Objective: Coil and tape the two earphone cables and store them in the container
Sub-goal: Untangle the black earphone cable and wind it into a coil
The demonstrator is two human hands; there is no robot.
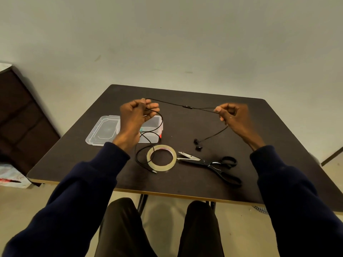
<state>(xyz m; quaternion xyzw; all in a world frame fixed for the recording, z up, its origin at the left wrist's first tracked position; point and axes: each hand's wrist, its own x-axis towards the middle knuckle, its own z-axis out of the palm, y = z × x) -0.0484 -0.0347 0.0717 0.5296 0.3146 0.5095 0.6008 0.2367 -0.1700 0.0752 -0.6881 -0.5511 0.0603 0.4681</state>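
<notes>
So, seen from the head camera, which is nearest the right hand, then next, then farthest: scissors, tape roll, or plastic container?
1. Black-handled metal scissors, on the table's right side, close to the right hand.
2. Clear round tape roll, mid-table, left of the scissors.
3. Clear plastic container, farthest left, partly behind the left hand.

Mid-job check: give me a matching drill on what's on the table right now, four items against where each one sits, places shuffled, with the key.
Items
1. earphone cable
2. tape roll
3. scissors
4. container

Places
A. flat on the table, right of the tape roll, blades pointing at it
B. partly hidden behind the left hand
C. strung in the air between the left hand and the right hand
D. flat on the table, between the two forearms

Pairs: 1-C, 2-D, 3-A, 4-B
</notes>
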